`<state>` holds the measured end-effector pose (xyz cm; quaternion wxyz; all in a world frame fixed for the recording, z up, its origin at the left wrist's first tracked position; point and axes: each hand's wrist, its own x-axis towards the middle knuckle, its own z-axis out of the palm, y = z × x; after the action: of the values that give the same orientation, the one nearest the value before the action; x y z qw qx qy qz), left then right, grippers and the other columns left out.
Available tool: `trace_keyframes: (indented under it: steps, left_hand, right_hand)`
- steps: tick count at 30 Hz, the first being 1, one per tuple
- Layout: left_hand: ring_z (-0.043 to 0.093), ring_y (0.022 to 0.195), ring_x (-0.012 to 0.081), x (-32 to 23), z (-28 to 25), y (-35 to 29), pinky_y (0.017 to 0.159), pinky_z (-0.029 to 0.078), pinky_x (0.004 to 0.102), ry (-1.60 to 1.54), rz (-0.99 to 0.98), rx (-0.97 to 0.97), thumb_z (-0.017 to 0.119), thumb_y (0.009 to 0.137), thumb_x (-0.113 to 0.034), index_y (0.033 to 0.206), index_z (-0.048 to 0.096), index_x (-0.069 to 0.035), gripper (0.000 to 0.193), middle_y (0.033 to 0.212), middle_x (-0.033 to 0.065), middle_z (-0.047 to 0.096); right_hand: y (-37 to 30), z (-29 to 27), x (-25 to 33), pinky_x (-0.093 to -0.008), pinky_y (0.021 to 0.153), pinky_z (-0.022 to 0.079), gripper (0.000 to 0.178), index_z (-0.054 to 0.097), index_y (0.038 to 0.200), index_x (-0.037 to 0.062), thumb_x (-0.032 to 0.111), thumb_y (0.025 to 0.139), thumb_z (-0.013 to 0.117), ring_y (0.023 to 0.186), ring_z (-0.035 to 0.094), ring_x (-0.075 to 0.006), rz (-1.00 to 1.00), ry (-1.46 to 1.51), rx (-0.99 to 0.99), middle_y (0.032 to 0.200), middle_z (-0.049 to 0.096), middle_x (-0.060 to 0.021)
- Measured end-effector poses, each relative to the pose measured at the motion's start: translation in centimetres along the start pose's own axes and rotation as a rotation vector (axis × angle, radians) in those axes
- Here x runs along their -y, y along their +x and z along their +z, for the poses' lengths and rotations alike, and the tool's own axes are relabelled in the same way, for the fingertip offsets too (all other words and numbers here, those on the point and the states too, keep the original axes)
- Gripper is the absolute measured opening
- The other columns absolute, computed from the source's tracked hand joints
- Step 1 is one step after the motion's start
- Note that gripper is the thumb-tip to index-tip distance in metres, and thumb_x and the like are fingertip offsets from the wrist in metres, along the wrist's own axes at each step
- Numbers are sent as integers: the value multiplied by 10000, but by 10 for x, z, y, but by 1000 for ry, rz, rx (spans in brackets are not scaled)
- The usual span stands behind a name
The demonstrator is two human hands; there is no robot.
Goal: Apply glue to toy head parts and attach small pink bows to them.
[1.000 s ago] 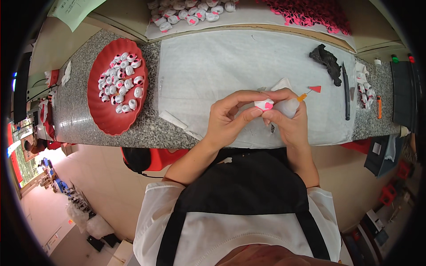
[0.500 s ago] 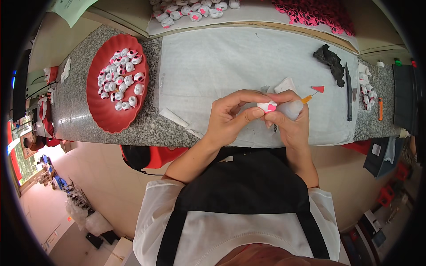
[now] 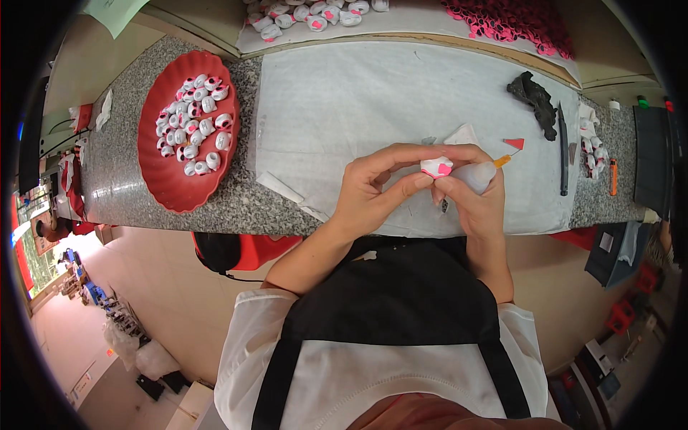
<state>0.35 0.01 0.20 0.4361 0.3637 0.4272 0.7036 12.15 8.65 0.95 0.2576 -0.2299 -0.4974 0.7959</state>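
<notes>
A small white rounded piece with a pink patch [image 3: 436, 168] is pinched between the thumb and fingers of my left hand [image 3: 369, 188], above the white sheet. My right hand [image 3: 476, 204] is closed around a translucent squeeze bottle [image 3: 474, 176]. From the bottle an orange nozzle [image 3: 503, 160] with a thin needle points away to the right. The right thumb and fingertips also meet the small piece at its right side. Both hands' fingers curl over behind the piece, so its far side is hidden.
A red scalloped tray [image 3: 154, 161] of similar pieces stands left. A white sheet [image 3: 322, 107] covers the counter, bearing crumpled black material [image 3: 532, 100], a dark pen-like tool [image 3: 563, 150] and folded paper [image 3: 279, 188]. More white pieces [image 3: 315, 21] and pink-black parts [image 3: 512, 25] fill the shelf behind.
The small piece has shifted slightly right and turned a little between my fingers. My right hand and the bottle have moved slightly right. The grip looks the same.
</notes>
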Motion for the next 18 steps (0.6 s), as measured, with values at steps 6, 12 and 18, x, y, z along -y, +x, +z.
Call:
trace_keyframes:
  steps: [6, 12, 18]
  left_hand:
    - [539, 816, 166, 3, -4, -1, 690, 464, 265, 132, 42, 37, 515, 741, 24, 969, 488, 63, 233, 928, 151, 540]
    - [545, 809, 195, 2, -4, -2, 660, 477, 270, -78, -7, 26, 540, 719, 25, 935, 517, 43, 217, 932, 166, 530]
    - [530, 853, 208, 6, -5, 0, 688, 472, 293, -77, 16, 57, 555, 701, 35, 899, 543, 33, 198, 938, 165, 529]
  right_hand:
    - [-2, 3, -3, -226, 464, 407, 268, 496, 926, -27, -29, 664, 552, 539, 503, -131, -24, 15, -50, 740, 546, -113]
    - [1, -1, 0, -242, 462, 403, 256, 507, 901, -26, 6, 657, 578, 532, 504, -142, 39, 129, 53, 714, 542, -116]
    - [0, -5, -1, -243, 469, 397, 269, 510, 912, -28, 14, 657, 582, 524, 502, -147, 42, 133, 68, 688, 537, -114]
